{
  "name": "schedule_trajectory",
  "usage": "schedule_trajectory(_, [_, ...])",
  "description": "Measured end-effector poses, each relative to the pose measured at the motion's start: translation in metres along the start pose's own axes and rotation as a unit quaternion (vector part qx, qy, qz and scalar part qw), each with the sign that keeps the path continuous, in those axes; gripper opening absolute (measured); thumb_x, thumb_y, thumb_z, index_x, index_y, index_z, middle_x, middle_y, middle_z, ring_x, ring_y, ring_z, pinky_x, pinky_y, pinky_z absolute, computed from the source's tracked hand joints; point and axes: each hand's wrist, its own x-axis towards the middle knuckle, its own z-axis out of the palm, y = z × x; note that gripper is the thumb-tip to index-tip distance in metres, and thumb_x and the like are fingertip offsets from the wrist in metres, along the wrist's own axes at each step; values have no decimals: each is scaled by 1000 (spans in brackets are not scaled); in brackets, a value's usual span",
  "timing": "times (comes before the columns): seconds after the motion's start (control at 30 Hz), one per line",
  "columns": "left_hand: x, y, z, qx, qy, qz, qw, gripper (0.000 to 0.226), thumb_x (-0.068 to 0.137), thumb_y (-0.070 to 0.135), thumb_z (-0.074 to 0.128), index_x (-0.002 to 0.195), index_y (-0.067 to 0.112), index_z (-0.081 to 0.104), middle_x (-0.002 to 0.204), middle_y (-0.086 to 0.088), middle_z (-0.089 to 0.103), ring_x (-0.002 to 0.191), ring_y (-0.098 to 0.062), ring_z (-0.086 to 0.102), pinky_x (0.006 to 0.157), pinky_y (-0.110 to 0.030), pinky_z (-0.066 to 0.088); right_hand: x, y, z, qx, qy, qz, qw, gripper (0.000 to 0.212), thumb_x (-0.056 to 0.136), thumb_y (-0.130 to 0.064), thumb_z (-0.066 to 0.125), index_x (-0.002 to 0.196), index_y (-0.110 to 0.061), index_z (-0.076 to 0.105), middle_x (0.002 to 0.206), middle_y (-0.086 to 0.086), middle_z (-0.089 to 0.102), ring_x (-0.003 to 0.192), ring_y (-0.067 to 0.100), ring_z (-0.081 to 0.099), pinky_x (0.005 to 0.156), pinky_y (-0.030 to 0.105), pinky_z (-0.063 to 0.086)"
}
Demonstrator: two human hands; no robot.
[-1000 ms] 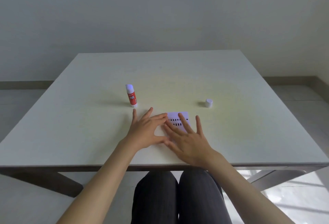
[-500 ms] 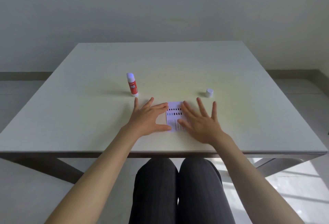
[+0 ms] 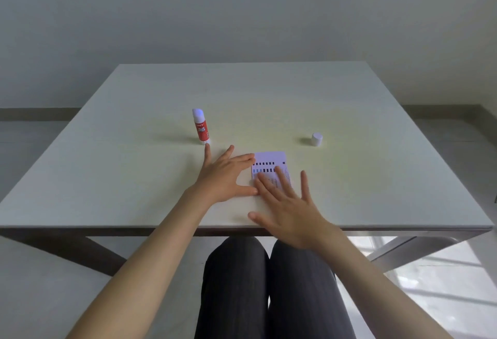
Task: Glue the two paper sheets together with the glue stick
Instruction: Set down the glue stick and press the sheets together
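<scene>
A small white paper sheet printed with rows of black marks lies flat near the table's front middle. I cannot tell whether a second sheet lies under it. My left hand rests flat with spread fingers, its fingertips and thumb at the sheet's left edge. Fingers apart, my right hand lies over the sheet's near part, its palm at the table's front edge. The red glue stick stands upright and uncapped behind my left hand. Its white cap sits apart on the right.
The pale table ends at a front edge just before my lap. My dark-trousered legs show below it. A plain wall stands behind the table, with floor on both sides.
My right hand has slid back toward me across the sheet, from its far right part to its near part. The left hand has stayed at the sheet's left edge.
</scene>
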Motion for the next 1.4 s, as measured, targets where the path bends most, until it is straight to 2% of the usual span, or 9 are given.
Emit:
schedule_trajectory(0.17, [1,0,0,3,-1,5,1000,85,75,73,46,147,33,24,156,22,19,149,-17,4,111,-63,-10,15,33,-18,16,-27,100,995,69,88,-64,6,148,-33,-7,158,-19,-10,144,27,-23,108,62,-18])
schedule_trajectory(0.33, [1,-2,1,-1,0,6,1000,82,77,71,47,147,35,24,155,24,18,148,-15,4,112,-61,-11,7,13,-6,19,-29,-19,999,83,74,-76,-9,146,-37,-9,158,-21,-8,142,22,-29,105,61,-24])
schedule_trajectory(0.5, [1,-2,1,-5,0,11,1000,81,78,71,46,147,34,24,156,22,19,149,-15,3,112,-62,-10,40,35,-24,7,-28,90,995,71,89,-64,10,149,-29,-5,159,-16,-7,144,29,-22,108,61,-19])
schedule_trajectory(0.63, [0,-2,2,-25,7,12,1000,79,78,69,48,146,35,26,155,23,20,149,-16,1,112,-61,-10,32,10,-4,3,-22,-30,999,78,78,-73,-1,146,-36,-10,157,-20,-11,142,25,-27,101,57,-29])
schedule_trajectory(0.8, [1,-3,3,-24,6,11,1000,82,76,70,48,146,34,26,155,22,20,149,-16,2,113,-61,-11,42,39,-19,0,-19,98,995,70,89,-64,9,149,-31,-5,159,-17,-6,143,30,-22,106,61,-22])
schedule_trajectory(0.93, [1,-4,3,-32,7,8,999,80,76,70,49,145,36,27,155,25,20,149,-15,2,113,-60,-11,21,6,-3,-17,-11,-37,999,82,76,-73,-4,147,-32,-9,159,-17,-7,142,22,-27,100,55,-33])
schedule_trajectory(1.1, [-1,-4,3,-33,-1,7,999,82,77,69,49,147,34,23,156,22,18,149,-15,1,113,-60,-11,23,36,-16,-14,-18,89,996,72,87,-65,7,148,-31,-9,158,-16,-11,144,29,-21,108,62,-18])
schedule_trajectory(1.27, [-1,-3,3,-46,-4,6,999,81,78,67,50,147,35,22,156,24,16,149,-15,1,114,-58,-12,0,7,0,-1,-11,-24,1000,84,73,-76,-10,146,-35,-12,158,-19,-9,142,21,-27,104,56,-28])
schedule_trajectory(1.4, [-2,-3,4,-55,-10,5,998,81,79,66,50,148,33,21,157,22,15,149,-16,-1,114,-59,-11,10,36,-16,3,-21,85,996,74,83,-68,0,147,-34,-10,158,-19,-11,144,25,-23,108,61,-19])
